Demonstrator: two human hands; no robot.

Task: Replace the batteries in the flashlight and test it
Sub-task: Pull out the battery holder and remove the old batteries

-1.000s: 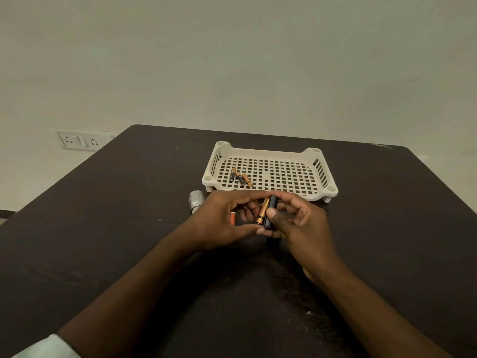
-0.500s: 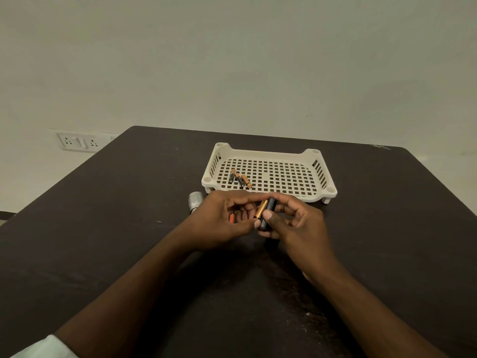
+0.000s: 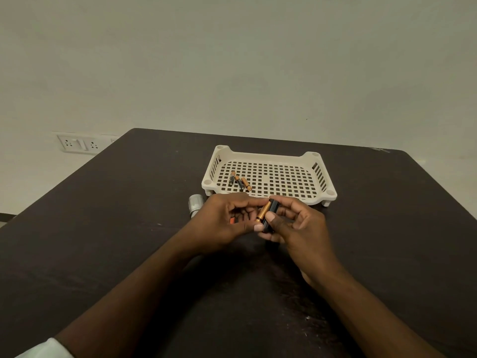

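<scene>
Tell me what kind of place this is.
Probably a plain indoor room set up as a workspace: a dark table against a bare wall, a wall socket panel, and a white plastic tray.

Dim, even light with a greenish cast; the dark matte tabletop (image 3: 129, 228) swallows detail. Soft shadows, no glare, slight wide-angle bending at the edges.
</scene>
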